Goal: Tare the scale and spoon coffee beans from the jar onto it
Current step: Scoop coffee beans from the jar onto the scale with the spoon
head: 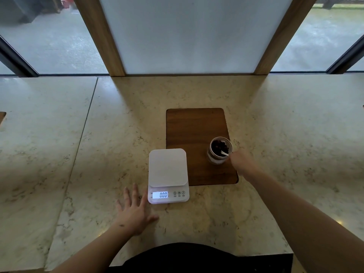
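A white digital scale [167,170] stands on the marble counter, its lit display reading 0.00 and its platform bare. To its right an open glass jar [219,151] holds dark coffee beans, with a white spoon [225,153] sticking out of them. My right hand [242,163] is at the jar's right side, fingers closed on the spoon's handle. My left hand [136,210] lies flat on the counter just left of the scale, fingers spread, holding nothing.
The jar stands on a dark wooden board [197,131] set behind and to the right of the scale. A wood-framed white panel [189,36] rises at the counter's back edge. A seam [82,131] in the marble counter runs along the left.
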The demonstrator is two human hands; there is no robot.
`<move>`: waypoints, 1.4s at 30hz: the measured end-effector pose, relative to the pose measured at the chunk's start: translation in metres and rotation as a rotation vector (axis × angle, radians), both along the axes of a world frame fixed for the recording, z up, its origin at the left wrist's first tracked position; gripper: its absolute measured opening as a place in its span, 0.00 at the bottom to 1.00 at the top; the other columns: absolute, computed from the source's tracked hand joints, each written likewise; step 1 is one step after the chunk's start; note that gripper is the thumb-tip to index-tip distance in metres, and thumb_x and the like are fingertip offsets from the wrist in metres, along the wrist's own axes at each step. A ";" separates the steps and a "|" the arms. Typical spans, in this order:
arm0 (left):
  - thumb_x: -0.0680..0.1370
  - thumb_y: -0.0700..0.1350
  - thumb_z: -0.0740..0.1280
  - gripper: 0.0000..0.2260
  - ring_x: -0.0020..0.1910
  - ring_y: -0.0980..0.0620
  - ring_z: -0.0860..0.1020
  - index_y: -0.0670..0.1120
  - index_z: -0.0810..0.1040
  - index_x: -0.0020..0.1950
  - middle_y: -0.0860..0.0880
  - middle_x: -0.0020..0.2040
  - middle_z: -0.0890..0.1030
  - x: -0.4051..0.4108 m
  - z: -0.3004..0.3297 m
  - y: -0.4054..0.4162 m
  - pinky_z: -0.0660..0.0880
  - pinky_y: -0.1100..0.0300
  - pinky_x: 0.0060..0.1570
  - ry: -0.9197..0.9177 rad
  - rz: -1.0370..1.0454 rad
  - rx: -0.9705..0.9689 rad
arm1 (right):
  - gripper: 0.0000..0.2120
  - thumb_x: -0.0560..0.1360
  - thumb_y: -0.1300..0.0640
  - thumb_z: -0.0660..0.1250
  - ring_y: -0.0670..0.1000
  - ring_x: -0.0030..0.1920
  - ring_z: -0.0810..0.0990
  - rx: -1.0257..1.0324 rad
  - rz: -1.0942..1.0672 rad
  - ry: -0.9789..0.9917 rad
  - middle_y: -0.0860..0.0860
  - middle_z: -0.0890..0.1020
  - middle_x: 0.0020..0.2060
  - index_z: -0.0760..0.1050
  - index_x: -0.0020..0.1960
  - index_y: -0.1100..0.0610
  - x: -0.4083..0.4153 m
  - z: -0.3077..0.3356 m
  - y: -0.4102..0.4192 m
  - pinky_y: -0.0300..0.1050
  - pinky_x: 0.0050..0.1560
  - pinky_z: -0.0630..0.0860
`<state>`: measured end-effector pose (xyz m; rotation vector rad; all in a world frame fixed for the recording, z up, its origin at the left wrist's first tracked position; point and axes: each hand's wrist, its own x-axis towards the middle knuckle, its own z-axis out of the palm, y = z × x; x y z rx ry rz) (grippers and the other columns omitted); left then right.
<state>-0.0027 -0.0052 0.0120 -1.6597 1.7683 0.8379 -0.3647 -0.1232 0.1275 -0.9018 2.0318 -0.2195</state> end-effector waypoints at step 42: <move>0.71 0.79 0.51 0.49 0.69 0.34 0.20 0.57 0.21 0.71 0.43 0.71 0.18 -0.002 -0.002 0.001 0.36 0.29 0.71 -0.007 0.044 -0.019 | 0.17 0.82 0.58 0.55 0.50 0.25 0.60 -0.109 -0.183 -0.190 0.51 0.61 0.27 0.77 0.39 0.58 -0.012 -0.032 0.008 0.43 0.26 0.55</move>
